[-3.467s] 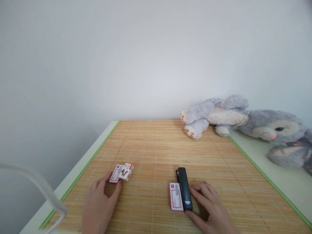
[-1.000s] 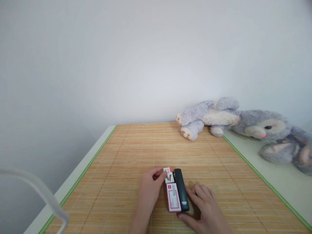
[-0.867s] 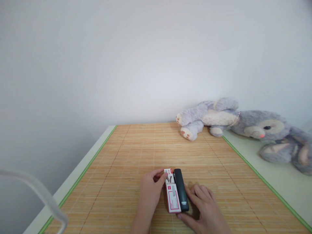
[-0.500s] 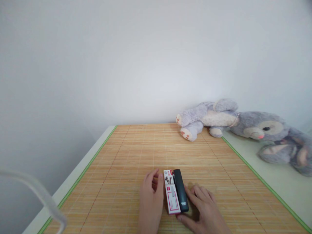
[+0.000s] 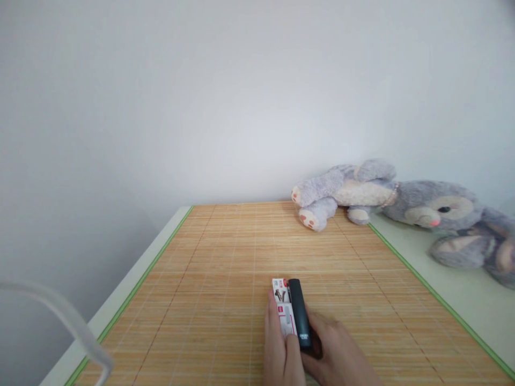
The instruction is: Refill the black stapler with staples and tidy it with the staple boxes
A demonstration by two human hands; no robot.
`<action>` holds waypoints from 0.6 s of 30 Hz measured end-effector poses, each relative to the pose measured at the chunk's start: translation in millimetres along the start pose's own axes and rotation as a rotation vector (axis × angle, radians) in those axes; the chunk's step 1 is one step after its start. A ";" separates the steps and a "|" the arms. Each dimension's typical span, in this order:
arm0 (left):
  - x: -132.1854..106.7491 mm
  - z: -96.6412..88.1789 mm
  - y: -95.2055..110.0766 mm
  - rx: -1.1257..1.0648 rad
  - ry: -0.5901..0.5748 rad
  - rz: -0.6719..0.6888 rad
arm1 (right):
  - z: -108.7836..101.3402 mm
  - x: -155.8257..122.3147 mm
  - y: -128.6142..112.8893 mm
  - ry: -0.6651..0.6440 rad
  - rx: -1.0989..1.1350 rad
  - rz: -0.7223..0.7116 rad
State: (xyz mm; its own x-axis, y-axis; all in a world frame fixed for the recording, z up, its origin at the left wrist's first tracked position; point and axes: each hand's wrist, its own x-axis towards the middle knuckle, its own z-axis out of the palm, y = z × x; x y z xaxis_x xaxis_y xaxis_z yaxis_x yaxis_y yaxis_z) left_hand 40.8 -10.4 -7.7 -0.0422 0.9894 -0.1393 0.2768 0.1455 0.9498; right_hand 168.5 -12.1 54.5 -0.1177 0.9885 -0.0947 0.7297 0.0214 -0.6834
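Note:
A dark stapler (image 5: pixel 299 313) lies lengthwise on the bamboo mat. Along its left side are two small cartons end to end: a white box with a pink border (image 5: pixel 287 317) nearer me, and beyond it a box with a red mark and a staple remover picture (image 5: pixel 280 290). My left hand (image 5: pixel 279 346) is closed against the cartons' left side, its thumb over the near end of the pink-bordered box. From the right, my right hand (image 5: pixel 332 348) grips the stapler's near end; some of its fingertips are hidden behind it.
The bamboo mat (image 5: pixel 225 252) has a green edge and covers most of the white table (image 5: pixel 454 268). A grey plush toy (image 5: pixel 426 206) lies on its side at the back right, by the wall. A pale curved cord (image 5: pixel 68 316) crosses the lower left.
My left hand has moved right and closed onto the cartons. My right hand has come in tighter on the stapler. The stapler and cartons have barely shifted.

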 end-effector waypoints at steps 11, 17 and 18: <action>-17.1 56.4 36.8 -0.003 -0.119 -0.031 | -48.7 -11.1 44.0 -0.035 0.031 0.021; -29.9 126.7 82.1 -0.248 -0.248 -0.123 | -103.9 -33.9 100.2 0.011 0.065 0.114; -31.5 135.4 87.7 -0.279 -0.283 -0.109 | -111.3 -37.2 108.2 0.022 0.067 0.131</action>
State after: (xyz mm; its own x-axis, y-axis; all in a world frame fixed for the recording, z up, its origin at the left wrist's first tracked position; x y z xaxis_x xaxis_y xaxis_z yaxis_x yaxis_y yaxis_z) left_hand 196.4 -28.5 42.1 0.2194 0.9352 -0.2779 0.0124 0.2821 0.9593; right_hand 326.8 -29.9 64.7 -0.0094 0.9853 -0.1708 0.6909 -0.1171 -0.7134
